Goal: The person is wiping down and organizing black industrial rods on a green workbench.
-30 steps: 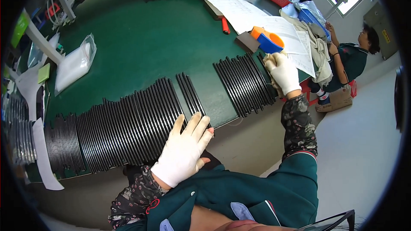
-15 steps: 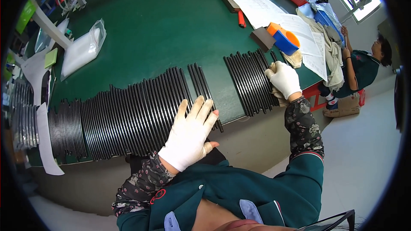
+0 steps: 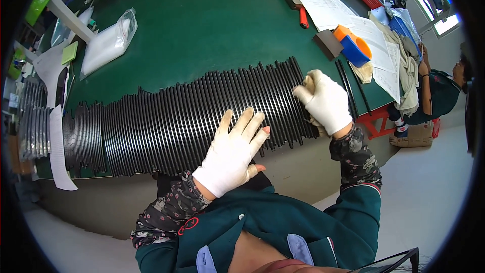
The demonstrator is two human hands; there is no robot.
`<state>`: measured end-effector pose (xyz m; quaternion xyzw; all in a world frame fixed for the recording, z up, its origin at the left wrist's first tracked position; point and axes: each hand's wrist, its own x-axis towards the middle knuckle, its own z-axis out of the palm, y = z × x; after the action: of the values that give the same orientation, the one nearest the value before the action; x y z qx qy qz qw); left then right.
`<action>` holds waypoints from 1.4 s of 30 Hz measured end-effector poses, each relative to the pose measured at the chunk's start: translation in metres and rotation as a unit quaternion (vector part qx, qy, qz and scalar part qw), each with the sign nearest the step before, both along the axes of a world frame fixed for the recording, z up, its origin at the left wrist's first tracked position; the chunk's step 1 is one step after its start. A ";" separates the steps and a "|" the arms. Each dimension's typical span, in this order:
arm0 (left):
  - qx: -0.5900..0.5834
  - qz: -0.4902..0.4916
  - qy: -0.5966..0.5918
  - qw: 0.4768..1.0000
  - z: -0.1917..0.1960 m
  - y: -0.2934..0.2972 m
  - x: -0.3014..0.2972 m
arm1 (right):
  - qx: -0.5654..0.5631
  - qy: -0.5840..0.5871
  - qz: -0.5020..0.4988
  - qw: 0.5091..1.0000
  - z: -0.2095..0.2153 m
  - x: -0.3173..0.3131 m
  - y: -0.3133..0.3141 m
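Observation:
A long row of thin black rods (image 3: 166,124) lies side by side along the near edge of the green table. My left hand (image 3: 233,149), in a white glove with bare fingertips showing, rests flat on the rods with its fingers spread. At the row's right end my gloved right hand (image 3: 328,103) is curled against the last rods, thumb toward them. A bit of beige cloth (image 3: 317,127) pokes out from under its lower fingers; most of it is hidden. Two loose rods (image 3: 347,88) lie apart to the right of this hand.
Beyond the right hand are a brown block (image 3: 328,44), an orange and blue ring-shaped item (image 3: 356,48), and paper sheets (image 3: 323,7). A clear bag of white material (image 3: 108,45) lies at the far left. Another person (image 3: 439,88) sits at the right.
My right hand has pushed the separate right-hand group of rods leftward, closing the gap to the main row. Two rods now show right of it. The view has shifted slightly.

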<state>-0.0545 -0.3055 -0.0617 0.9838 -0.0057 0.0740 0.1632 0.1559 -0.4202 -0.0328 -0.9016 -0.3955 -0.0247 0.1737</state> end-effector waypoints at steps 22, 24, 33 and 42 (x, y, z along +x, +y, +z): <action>-0.010 -0.051 -0.051 0.997 -0.013 -0.011 0.028 | 0.180 -0.019 0.045 0.982 -0.004 0.037 -0.022; -0.004 -0.048 -0.070 0.996 -0.015 -0.010 0.026 | 0.202 0.022 0.132 0.970 0.007 0.013 -0.004; 0.007 -0.082 -0.020 0.996 -0.008 -0.010 0.022 | 0.002 -0.042 0.537 0.843 -0.025 0.009 0.079; -0.170 -0.091 0.079 0.978 -0.019 -0.009 0.018 | -0.015 0.034 0.673 0.739 -0.019 -0.010 0.085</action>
<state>-0.0368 -0.3148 -0.0805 0.9399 -0.0700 -0.0188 0.3336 0.1460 -0.3351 -0.0517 -0.4033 -0.8933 0.1358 0.1448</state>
